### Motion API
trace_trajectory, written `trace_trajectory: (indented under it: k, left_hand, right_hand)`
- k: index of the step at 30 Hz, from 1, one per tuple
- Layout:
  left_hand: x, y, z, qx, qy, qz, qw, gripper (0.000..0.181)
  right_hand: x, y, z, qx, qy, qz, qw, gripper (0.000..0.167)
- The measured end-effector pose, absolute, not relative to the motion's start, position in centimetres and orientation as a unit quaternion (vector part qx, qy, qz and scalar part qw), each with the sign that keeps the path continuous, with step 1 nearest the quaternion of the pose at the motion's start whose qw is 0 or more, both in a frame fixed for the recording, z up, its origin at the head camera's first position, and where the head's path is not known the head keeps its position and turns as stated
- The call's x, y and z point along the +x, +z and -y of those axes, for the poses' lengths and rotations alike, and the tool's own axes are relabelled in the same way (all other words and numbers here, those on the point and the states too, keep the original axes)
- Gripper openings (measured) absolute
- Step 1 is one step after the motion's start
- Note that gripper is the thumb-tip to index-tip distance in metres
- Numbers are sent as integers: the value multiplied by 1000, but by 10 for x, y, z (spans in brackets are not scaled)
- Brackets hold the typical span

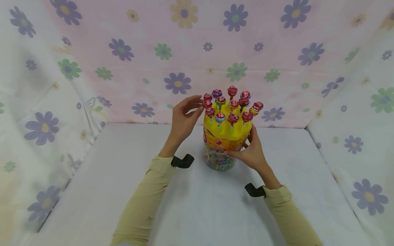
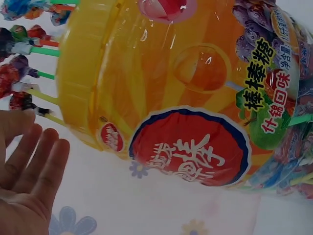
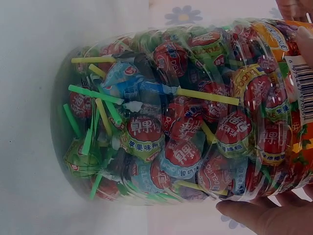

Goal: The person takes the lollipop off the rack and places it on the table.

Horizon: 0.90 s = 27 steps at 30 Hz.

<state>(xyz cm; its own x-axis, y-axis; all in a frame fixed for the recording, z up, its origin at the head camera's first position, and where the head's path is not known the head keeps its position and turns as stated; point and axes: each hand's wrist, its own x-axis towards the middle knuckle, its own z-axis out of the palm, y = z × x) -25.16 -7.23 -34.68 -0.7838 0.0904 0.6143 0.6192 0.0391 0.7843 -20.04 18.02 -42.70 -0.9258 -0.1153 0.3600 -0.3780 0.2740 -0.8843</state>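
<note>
A clear plastic jar [image 1: 220,159] of wrapped lollipops stands upright on the table, wearing an orange printed label [image 2: 195,63]. Several lollipops [image 1: 233,105] stick up from its yellow lid [image 1: 227,131] on green and yellow sticks. My left hand [image 1: 184,116] is at the lid's left side, thumb and fingertips right beside a red lollipop [image 1: 207,104]; in the left wrist view its other fingers extend loosely. With the thumb in front and fingers round the right side, my right hand [image 1: 253,150] grips the jar near its top. The right wrist view shows many lollipops [image 3: 183,156] inside.
A white-covered table [image 1: 132,147] lies under the jar, with flower-patterned cloth [image 1: 184,44] behind it and at both sides. A black wrist device [image 1: 183,161] juts from the left cuff, and another black device [image 1: 254,190] from the right cuff.
</note>
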Motion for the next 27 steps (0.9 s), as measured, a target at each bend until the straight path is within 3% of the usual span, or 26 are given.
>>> trace_trajectory:
  k: [9, 27]
  left_hand:
    - [-259, -347, 63, -283, -652, 666, 226, 38]
    - [-266, -346, 56, -276, -648, 666, 245, 35]
  right_hand:
    - [-199, -425, -180, 146, 581, 795, 97, 112]
    - [-201, -425, -180, 130, 573, 804, 92, 107]
